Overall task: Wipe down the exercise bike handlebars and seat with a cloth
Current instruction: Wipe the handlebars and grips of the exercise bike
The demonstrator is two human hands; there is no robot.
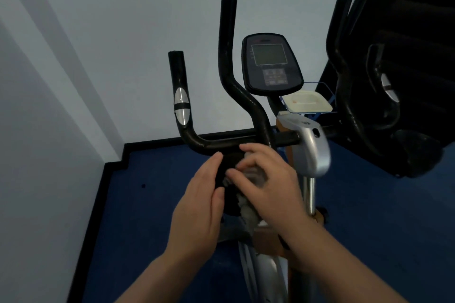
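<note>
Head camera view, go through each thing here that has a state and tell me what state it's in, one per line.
Console screen: blank, unlit.
Cloth: bunched, held just below the handlebar crossbar.
Right hand: fingers curled over the cloth.
Left hand: fingers straight, beside the cloth.
Handlebars: upright, no hand gripping them.
White lidded container: closed, sitting in the blue wire holder.

i've got two hands up: my left hand (199,206) and my right hand (268,179). one pale cloth (248,214) between them. four black handlebar uprights on the bike: one (181,96), two (229,39), three (338,39), four (375,69). one console (270,64). one white tray (307,102).
</note>
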